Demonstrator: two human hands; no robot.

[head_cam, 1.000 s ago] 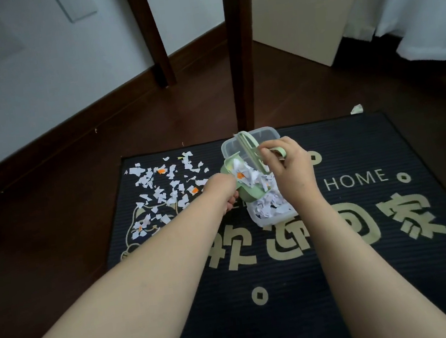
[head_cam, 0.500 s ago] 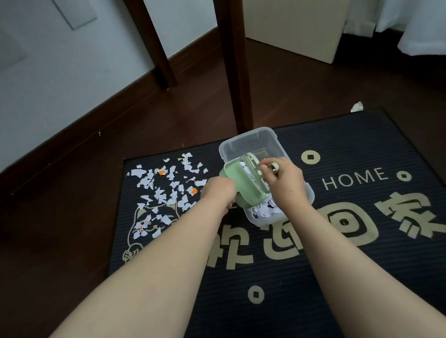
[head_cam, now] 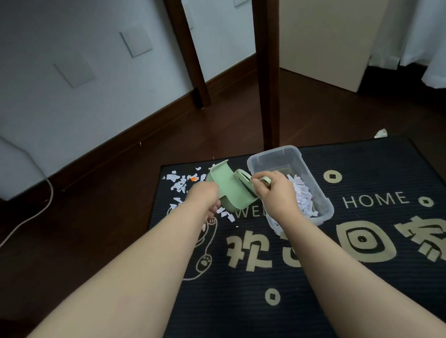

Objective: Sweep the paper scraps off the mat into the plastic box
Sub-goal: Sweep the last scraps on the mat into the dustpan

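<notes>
A dark doormat point(head_cam: 365, 235) with "HOME" lettering lies on the floor. On it stands a clear plastic box point(head_cam: 276, 156) with white paper scraps point(head_cam: 302, 195) heaped inside. More scraps point(head_cam: 178, 182) lie on the mat's far left corner, one of them orange. My left hand point(head_cam: 204, 199) grips a light green dustpan point(head_cam: 229, 187), tilted, just left of the box. My right hand point(head_cam: 274, 193) grips a small green brush point(head_cam: 264, 182) over the box's left rim, next to the dustpan.
Two dark wooden table legs point(head_cam: 272, 78) rise just behind the mat. A white cable point(head_cam: 25, 218) runs over the wooden floor at the left. A stray scrap point(head_cam: 380, 133) lies beyond the mat's far right corner. White curtain hangs at the right.
The dustpan has swung from over the box to its left side and no longer carries scraps. The pile in the box shows more. My view has tilted up.
</notes>
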